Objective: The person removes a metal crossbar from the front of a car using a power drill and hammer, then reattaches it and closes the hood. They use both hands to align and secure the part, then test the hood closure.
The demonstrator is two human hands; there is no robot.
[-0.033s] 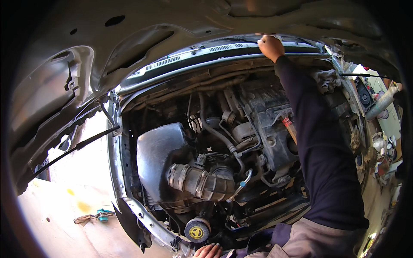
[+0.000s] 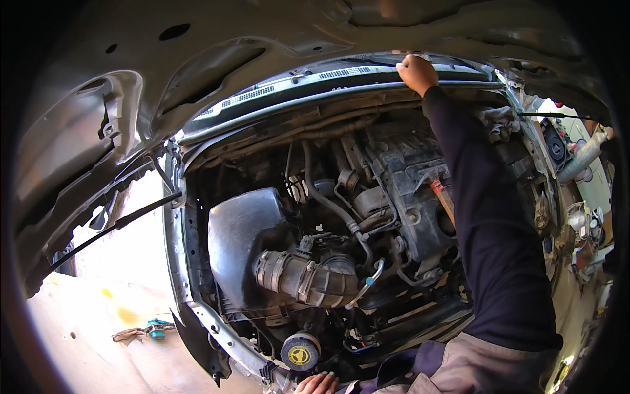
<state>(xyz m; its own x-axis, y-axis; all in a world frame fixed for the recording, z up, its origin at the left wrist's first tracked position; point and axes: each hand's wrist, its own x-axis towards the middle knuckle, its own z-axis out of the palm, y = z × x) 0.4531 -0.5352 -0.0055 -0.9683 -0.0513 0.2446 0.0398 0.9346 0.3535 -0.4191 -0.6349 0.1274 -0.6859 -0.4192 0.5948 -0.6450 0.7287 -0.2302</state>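
Observation:
My right arm reaches across an open engine bay to the base of the windshield. There my right hand (image 2: 417, 73) is closed beside the cowl panel (image 2: 346, 72), just below the raised hood (image 2: 262, 29). A small pale piece shows at its knuckles, but what the fingers grip is hidden. At the lower edge my left hand (image 2: 317, 383) rests with fingers laid out on the front of the bay. Beside it stands a black reservoir cap (image 2: 300, 355) with a yellow steering-wheel mark. A wooden-handled tool with a red end (image 2: 442, 197) lies on the engine cover (image 2: 417, 226), partly behind my right sleeve.
A black air filter box (image 2: 243, 249) and its ribbed intake hose (image 2: 308, 279) fill the left of the bay. Hood struts (image 2: 125, 220) rise at the sides. A teal object (image 2: 156, 329) lies on the floor at left; assorted parts (image 2: 581, 220) stand at right.
My right hand has shifted very slightly to the right at the windshield base. My left hand stays in place.

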